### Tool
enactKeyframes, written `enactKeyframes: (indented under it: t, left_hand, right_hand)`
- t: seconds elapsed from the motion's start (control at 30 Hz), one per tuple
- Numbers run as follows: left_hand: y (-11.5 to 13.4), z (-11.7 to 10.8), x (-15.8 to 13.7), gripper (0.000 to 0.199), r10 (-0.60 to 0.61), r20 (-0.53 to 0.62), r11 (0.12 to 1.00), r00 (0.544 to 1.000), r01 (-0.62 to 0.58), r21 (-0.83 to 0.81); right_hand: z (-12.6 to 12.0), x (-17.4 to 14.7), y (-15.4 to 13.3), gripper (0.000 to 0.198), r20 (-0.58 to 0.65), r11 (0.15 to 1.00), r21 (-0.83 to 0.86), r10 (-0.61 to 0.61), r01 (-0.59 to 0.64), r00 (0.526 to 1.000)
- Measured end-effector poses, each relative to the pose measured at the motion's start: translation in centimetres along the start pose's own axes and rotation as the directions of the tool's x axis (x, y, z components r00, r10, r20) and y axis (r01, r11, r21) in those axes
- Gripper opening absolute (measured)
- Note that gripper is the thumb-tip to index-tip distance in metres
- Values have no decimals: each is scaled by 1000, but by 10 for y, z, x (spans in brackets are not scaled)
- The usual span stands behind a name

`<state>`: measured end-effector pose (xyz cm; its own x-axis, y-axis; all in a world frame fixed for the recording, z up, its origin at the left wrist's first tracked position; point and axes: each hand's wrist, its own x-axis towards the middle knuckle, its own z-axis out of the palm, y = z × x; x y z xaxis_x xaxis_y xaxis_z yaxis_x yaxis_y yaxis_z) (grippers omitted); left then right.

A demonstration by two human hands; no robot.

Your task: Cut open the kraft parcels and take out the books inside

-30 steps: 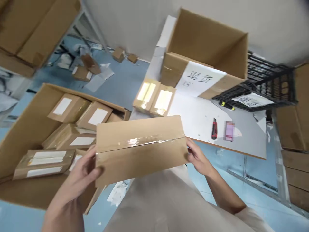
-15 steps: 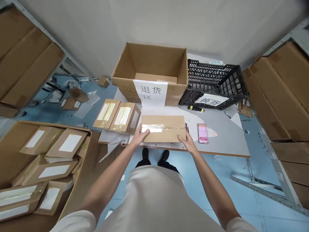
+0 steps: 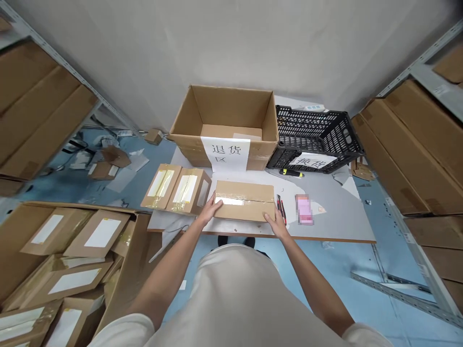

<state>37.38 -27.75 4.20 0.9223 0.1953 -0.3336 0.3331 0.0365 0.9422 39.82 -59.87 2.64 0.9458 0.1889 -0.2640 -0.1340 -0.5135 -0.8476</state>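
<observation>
A taped cardboard box point(image 3: 246, 193) is held level between my two hands, over the front of the table point(image 3: 336, 221). My left hand point(image 3: 210, 210) grips its left end, thumb on top near the shiny tape. At the right end my right hand point(image 3: 276, 222) closes on the near corner, thumb also on top. A red and black utility knife point(image 3: 281, 209) lies just right of the box. To the left stand two taped boxes with labels, the nearer one point(image 3: 188, 190) close to my left hand.
Behind are a large open carton point(image 3: 188, 149) with a paper sign and a black plastic crate point(image 3: 277, 156). A phone point(image 3: 304, 209) and a yellow-black cutter point(image 3: 291, 173) lie on the table. A big carton point(image 3: 125, 270) of parcels stands left; shelves with cartons point(image 3: 401, 144) flank both sides.
The view has tilted up, so the table and cartons sit lower in the picture. The box has turned slightly in my hands, and the red utility knife beside it shows more fully.
</observation>
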Motion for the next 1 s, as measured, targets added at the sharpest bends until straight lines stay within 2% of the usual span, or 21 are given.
enactKeyframes:
  t: [0.13,0.23,0.4,0.5,0.63,0.77,0.9,1.0]
  left_hand:
    - [-29,-19,-11,93,44,108,996,993,-52,75]
    - [-52,-19,-18,97,71,138,976,988,-98,197]
    - [-73,-4,-17,80,73,68,982,995,-83,167]
    - [-77,-1,-14,76,69,72,987,995,-78,141]
    - [-69,-4,-11,73,42,55,989,998,-50,137]
    - [-42,-10,-11,60,73,40,979,997,-79,189]
    - [-11,-14,-9,58,100,23,927,995,-102,361]
    - [0,-13,-2,60,98,3,855,995,-86,512]
  right_hand:
    - [-7,-4,25,97,97,995,95,-45,36,994]
    - [-1,-5,40,103,124,998,58,-8,0,992]
    - [30,-4,43,52,47,994,86,68,-72,997]
    - [39,-3,39,40,-4,984,156,83,-82,997]
    - [31,-2,35,38,15,982,171,77,-78,997]
    - [8,-1,27,41,30,994,102,46,-49,999]
    - [-11,2,8,46,42,999,-49,4,-2,999]
    - [-15,7,-10,53,-28,983,-186,2,-7,1000]
